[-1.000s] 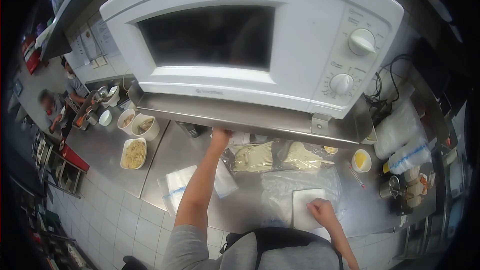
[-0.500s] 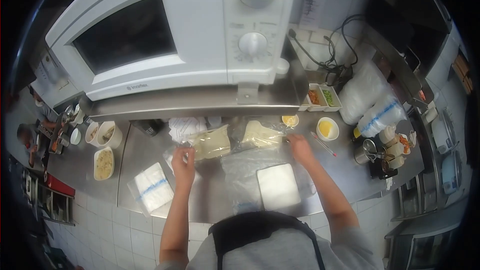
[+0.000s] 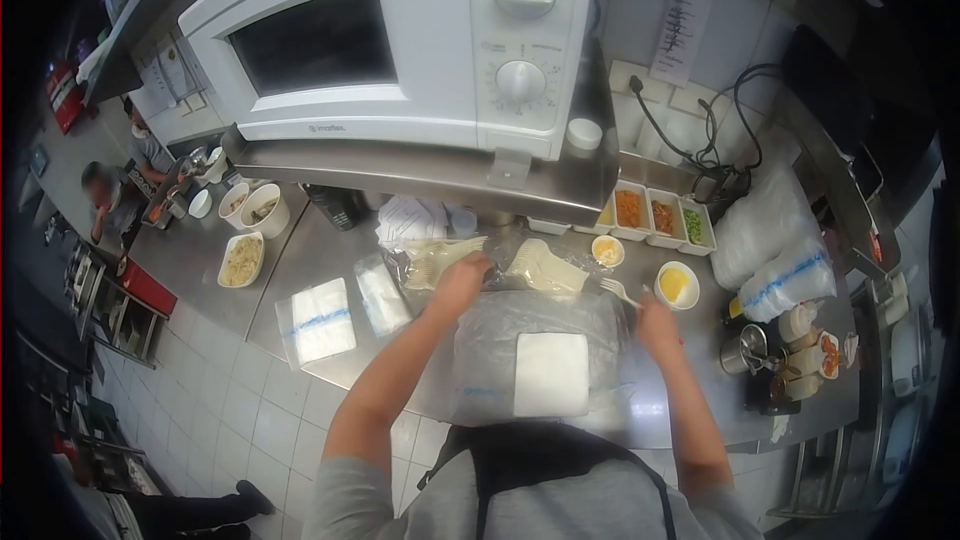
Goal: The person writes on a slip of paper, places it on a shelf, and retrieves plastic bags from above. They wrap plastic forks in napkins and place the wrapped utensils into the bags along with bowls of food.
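In my right hand (image 3: 657, 328) is a pale disposable fork (image 3: 622, 291), tines pointing up and left, near the bowl of yellow food (image 3: 677, 285). My left hand (image 3: 464, 280) is at the right end of a clear bag of pale forks (image 3: 432, 262), fingers bent together; what is between them is hidden. Right of it lies a second clear bag of pale cutlery (image 3: 545, 268). Below the hands, a stack of white napkins (image 3: 552, 376) rests on a large clear plastic bag (image 3: 485, 340).
A microwave (image 3: 430, 60) on a steel shelf (image 3: 400, 165) overhangs the counter. Wrapped white packs (image 3: 323, 322) lie left, beside food tubs (image 3: 241, 260). Garnish containers (image 3: 665, 220), plastic bag rolls (image 3: 785, 280) and sauce bottles (image 3: 800, 355) stand right. Other people are at far left.
My left hand has moved right, across to the other end of the fork bag. My right hand has moved right, away from the second bag, and a fork now shows in it. The view has shifted.
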Action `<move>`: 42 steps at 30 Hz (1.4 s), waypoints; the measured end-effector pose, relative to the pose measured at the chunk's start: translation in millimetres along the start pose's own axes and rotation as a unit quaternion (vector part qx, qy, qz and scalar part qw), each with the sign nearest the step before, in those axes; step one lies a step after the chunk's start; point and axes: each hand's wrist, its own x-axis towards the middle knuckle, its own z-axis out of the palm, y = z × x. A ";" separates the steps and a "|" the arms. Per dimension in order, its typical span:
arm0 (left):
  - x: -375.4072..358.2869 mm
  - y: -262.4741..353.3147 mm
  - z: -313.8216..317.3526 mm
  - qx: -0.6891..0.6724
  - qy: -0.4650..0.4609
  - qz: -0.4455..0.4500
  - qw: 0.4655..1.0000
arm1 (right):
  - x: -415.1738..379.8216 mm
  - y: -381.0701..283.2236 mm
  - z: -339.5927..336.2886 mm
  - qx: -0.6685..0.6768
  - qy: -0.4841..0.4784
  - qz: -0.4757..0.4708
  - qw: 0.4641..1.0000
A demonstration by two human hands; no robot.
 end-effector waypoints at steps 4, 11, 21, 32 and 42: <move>32.3 -0.1 20.0 0.397 -0.219 -0.096 0.886 | -68.6 -23.1 13.2 0.279 -0.121 -0.126 0.944; 45.0 -0.7 24.8 0.480 -0.296 -0.069 0.823 | -103.5 -74.5 63.0 0.700 -0.401 0.163 0.568; 42.1 10.1 -0.7 0.423 -0.234 0.038 0.874 | -101.7 -65.6 63.6 0.721 -0.406 0.185 0.530; -23.8 145.5 -16.8 -0.476 0.227 -0.236 0.816 | -91.9 -83.4 33.9 0.812 -0.353 0.173 0.431; -103.0 177.4 31.8 -0.429 0.004 -0.322 0.844 | -67.5 -104.2 23.7 0.778 -0.269 0.078 0.562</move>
